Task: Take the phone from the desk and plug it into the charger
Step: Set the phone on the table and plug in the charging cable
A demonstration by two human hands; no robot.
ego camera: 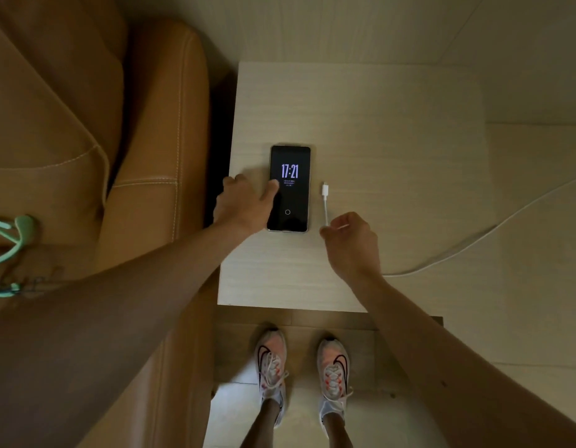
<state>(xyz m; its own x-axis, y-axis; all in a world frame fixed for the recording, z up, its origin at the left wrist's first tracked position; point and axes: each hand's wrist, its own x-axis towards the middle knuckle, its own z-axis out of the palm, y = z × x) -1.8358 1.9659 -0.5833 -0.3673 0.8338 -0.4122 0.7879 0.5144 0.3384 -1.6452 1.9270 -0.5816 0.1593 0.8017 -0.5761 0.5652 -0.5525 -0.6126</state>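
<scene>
Left hand (244,205) lies spread, thumb on the lit phone (289,188) flat on the desk (393,130), gripping nothing. Right hand (351,240), right of phone, pinches the white charger cable (325,202).

phone (289,189): left edge under hand | charger cable (474,237): runs off right edge | screen small text: unreadable

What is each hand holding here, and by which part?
Right hand pinches the white charging cable just behind its plug. Left hand only rests on the phone, which lies flat on the desk.
</scene>
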